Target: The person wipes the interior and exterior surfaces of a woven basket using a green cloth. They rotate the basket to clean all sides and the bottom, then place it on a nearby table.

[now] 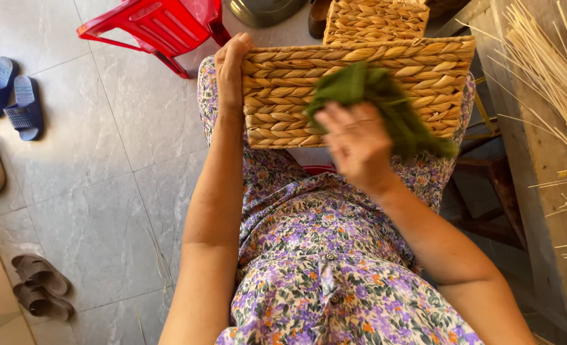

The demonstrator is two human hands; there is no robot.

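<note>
I see a grey tile floor (104, 191) with a red chair (162, 25) far left, and a woven basket (283, 96) resting on my lap. My left hand (232, 70) is clamped on its left end, and my right hand (357, 137) grips a green cloth (366, 89) against its near side. I'd judge the basket could tip rightward, since only one end is held; I see no packages, labels or signs.

Bright, warm daylight falls from the upper right, glaring on the pale straw bundle (551, 64) and the gray tiled floor (104, 191). The right hand (358, 142) and green cloth (385, 105) are smeared with motion blur; shadows stay soft.
</note>
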